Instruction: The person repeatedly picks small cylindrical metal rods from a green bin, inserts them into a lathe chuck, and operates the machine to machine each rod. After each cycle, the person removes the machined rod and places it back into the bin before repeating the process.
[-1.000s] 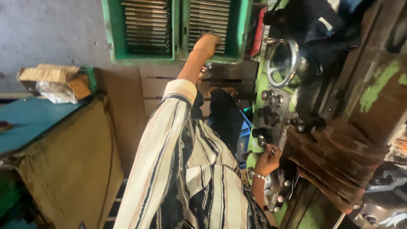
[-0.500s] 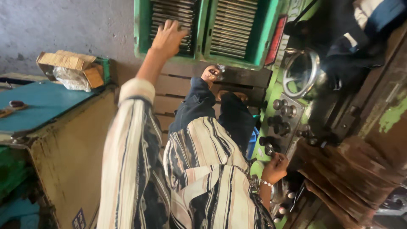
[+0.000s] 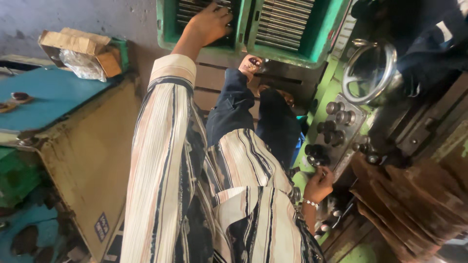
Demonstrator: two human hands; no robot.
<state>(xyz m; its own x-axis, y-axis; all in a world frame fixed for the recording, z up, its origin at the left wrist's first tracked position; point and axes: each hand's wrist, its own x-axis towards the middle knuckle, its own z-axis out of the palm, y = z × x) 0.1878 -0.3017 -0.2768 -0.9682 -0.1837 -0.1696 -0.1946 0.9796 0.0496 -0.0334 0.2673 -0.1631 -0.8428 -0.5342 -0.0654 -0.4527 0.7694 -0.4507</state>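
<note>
Green louvered frame, grey slats, at 12 o'clock. Left hand, arm extended, fingers spread flat on the slats, grasping nothing. At 4 o'clock, right hand with fingers clenched on a dark control knob

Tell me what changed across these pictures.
The left hand slid from the green frame's middle post onto the slats of the left louvre, fingers spread. The right hand stayed at the black knobs. The dark-sleeved co-worker's hand remains below the louvres.
</note>
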